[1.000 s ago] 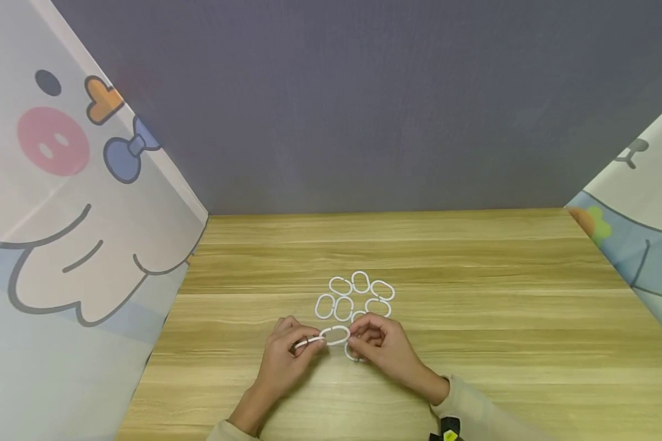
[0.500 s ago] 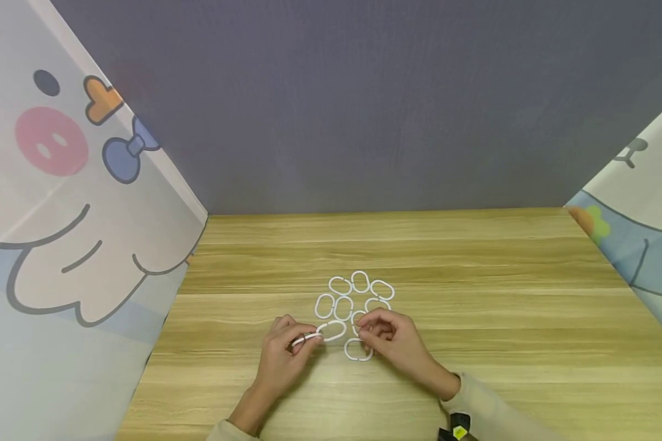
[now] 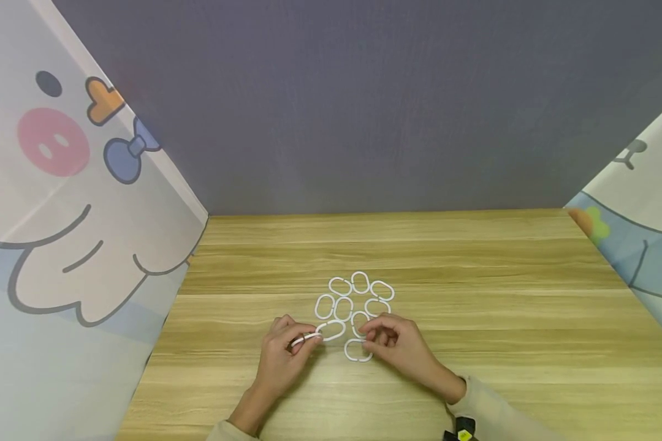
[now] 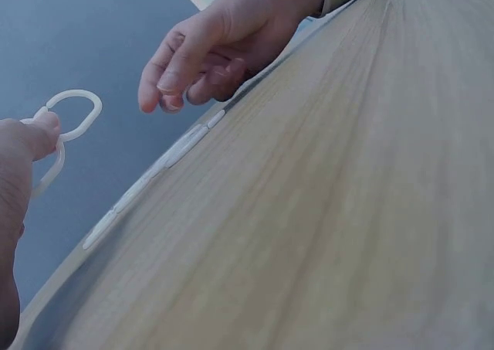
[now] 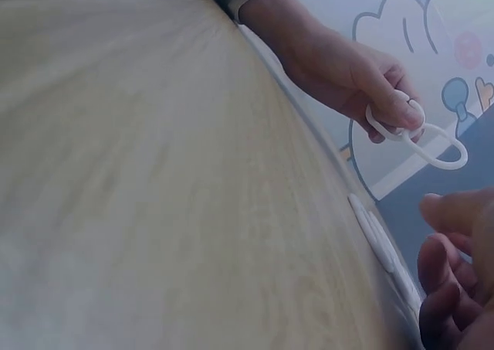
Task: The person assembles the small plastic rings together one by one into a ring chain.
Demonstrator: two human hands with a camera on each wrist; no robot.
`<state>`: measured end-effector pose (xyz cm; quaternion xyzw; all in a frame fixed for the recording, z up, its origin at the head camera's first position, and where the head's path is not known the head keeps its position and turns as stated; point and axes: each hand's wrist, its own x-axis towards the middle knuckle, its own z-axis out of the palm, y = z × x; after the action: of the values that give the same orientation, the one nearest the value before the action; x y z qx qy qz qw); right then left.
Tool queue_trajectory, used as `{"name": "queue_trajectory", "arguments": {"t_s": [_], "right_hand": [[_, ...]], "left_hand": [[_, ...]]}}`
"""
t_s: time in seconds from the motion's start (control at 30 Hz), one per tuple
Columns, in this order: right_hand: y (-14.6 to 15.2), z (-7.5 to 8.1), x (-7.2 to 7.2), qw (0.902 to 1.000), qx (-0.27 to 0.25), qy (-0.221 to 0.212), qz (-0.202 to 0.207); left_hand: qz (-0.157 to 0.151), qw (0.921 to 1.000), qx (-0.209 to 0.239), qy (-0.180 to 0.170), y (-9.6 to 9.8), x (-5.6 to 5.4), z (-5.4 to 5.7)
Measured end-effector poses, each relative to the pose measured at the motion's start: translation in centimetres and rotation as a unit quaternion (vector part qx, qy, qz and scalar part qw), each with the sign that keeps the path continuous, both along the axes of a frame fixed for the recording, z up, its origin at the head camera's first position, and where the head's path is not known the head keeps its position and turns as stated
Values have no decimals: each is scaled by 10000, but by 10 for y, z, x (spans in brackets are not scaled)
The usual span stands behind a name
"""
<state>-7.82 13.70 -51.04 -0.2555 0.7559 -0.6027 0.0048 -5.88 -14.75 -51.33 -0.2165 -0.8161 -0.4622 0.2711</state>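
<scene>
Since a second ago, the right hand (image 3: 403,349) has let go of the outer held ring (image 3: 344,329) and drawn off to the right, while that ring has tipped a little. The left hand (image 3: 287,352) has hardly shifted.

The left fingers pinch the inner ring (image 3: 309,336) between thumb and forefinger, close to where it passes through the outer ring; these two linked rings are held up off the bench (image 3: 502,294). The right fingers are loosely bent, with a gap between thumb and forefinger (the right wrist view shows this best), and they hover over the near end of the loose rings.

Eight loose rings lie on the bench beyond and beside the hands: three in a back row, three in a middle row, and two nearer the person. Of those two, the nearest ring (image 3: 358,360) is partly covered by the right fingers in the head view, and the other (image 3: 352,323) lies just behind it. With the held pair, that makes ten rings, all white.

Farther out, a black device (image 3: 466,427) sits at the right sleeve (image 3: 488,398), a grey panel (image 3: 364,122) stands behind the bench, and two cartoon-printed walls (image 3: 49,245) flank it.
</scene>
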Motion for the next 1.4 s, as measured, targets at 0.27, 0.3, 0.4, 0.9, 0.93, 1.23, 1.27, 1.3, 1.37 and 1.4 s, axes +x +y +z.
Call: {"name": "queue_trajectory", "arguments": {"t_s": [0.27,0.3,0.4,0.9,0.93,1.23,1.27,1.3,1.37,1.4], "right_hand": [[1,-4,-1,9988,397,280,-102],[2,-4,-1,9984,443,315,-130],[2,-3,-2,9971,609,415,-203],[3,-4,-2,9846,1489,901,-138],[3,-4,-2,9844,1500,913,-134],[2,-4,-1,9817,1582,1052,-149],[2,-5,-1,9815,1573,1078,-139],[3,-5,-1,9819,1545,1091,-124],[3,-5,0,9832,1457,1098,-90],[3,-5,1,9848,1374,1064,-69]], "left_hand": [[-8,10000,24,64,0,-1,1],[-5,10000,30,59,0,-1,1],[1,10000,39,39,1,-1,1],[14,10000,8,-8,0,0,3],[19,10000,11,-3,0,0,3],[36,10000,-34,57,1,-1,1],[38,10000,-37,65,1,-1,1],[37,10000,-38,68,1,-1,1],[38,10000,-33,74,1,-1,1],[32,10000,-29,70,1,-1,1]]}}
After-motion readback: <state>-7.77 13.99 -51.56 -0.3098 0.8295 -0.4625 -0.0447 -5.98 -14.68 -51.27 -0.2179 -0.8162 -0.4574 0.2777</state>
